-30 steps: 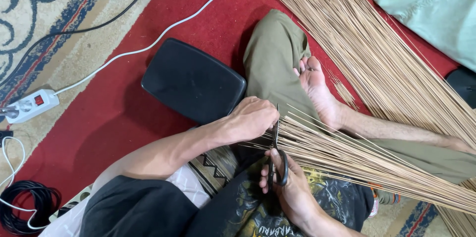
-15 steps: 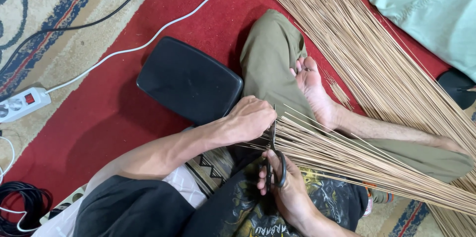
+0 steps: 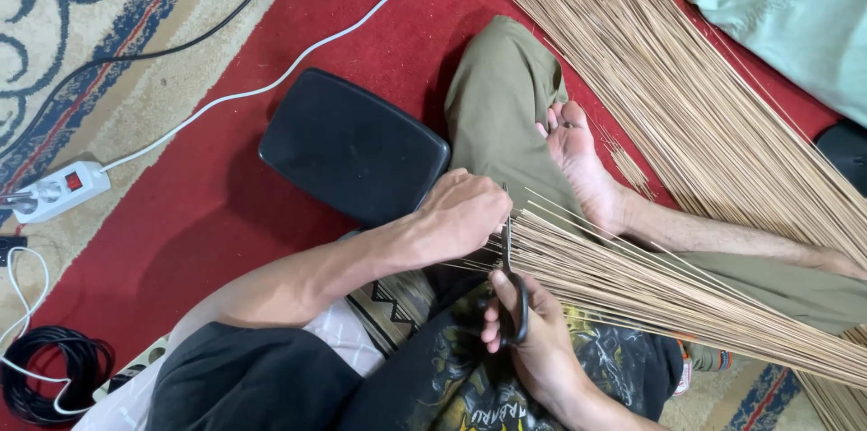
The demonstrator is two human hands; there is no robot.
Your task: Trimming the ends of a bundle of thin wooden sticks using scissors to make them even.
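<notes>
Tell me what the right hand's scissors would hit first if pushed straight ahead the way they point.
Probably the bundle of thin sticks: the scissors in the right hand point up at its gripped end, beside the left hand.

Red carpet (image 3: pixel 181 241) with cream patterned border (image 3: pixel 108 43); white power strip (image 3: pixel 56 192), white cable (image 3: pixel 298 52), black cable coil (image 3: pixel 50 377), black cushion (image 3: pixel 352 147).

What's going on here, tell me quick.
A person sits cross-legged on a red carpet. The left hand grips the end of a bundle of thin tan sticks lying across the lap. The right hand holds black scissors with the blades at that gripped end. More sticks lie spread beside a black cushion.
</notes>
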